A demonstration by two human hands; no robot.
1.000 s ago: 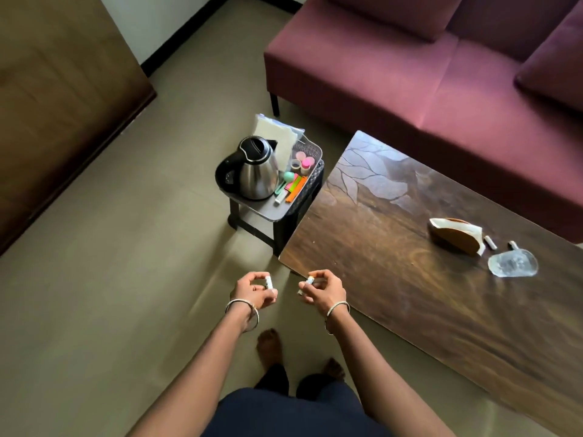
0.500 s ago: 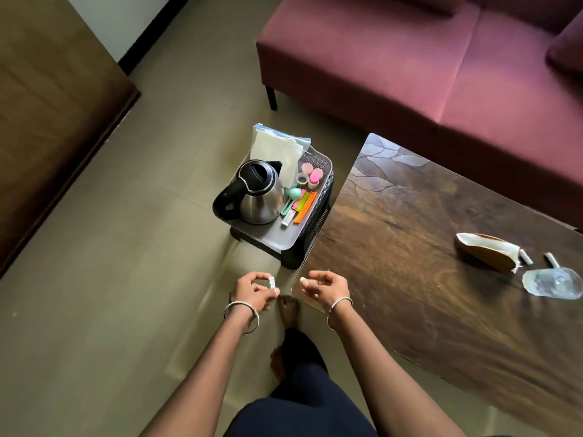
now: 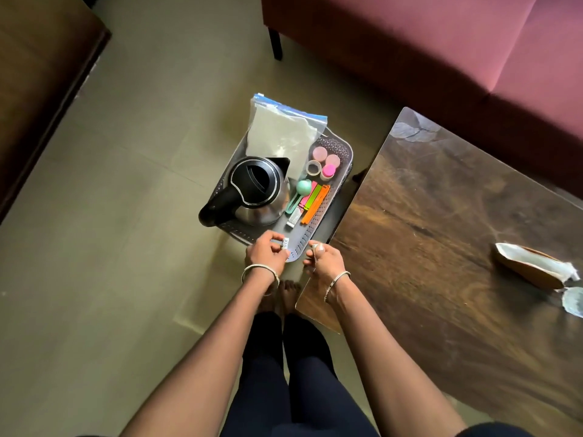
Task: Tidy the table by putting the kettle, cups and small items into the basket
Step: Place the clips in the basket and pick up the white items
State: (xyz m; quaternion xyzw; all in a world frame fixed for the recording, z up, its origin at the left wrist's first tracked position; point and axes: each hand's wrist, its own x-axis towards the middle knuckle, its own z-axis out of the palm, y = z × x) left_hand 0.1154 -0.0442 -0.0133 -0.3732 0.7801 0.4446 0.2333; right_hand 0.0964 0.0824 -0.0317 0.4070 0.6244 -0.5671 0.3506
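**A:** What is hard to make out?

**B:** The glass [image 3: 572, 305] on the wooden table [image 3: 441, 222] is cut off by the right edge, so only a sliver shows. The second white piece [image 3: 314, 246] is almost buried in the right hand [image 3: 321, 263], and I cannot tell what it is. Both hands cover the near corner of the basket [image 3: 339, 146].

**A:** What differs from a second ago?

**B:** The hands were over bare floor then, well short of the basket. Now they are over its near rim, and the view looks down more steeply. The glass was in full view before.

**A:** How are the fingers?

**B:** The left hand [image 3: 265, 253] is curled, with thumb and forefinger pinching a printed white piece [image 3: 285, 245]. The right hand pinches its piece the same way.

**A:** And the task's things?

**B:** The basket is grey perforated plastic and sits just beside the table's end. A steel kettle [image 3: 257, 190] with a black lid and handle stands upright in its left half. A zip bag [image 3: 284, 130] lies behind the kettle. To the right are pink cups [image 3: 328, 167], a tape roll [image 3: 314, 168] and orange and green clips [image 3: 315, 203]. A brown paper pouch [image 3: 530, 268] lies on the table near the glass.
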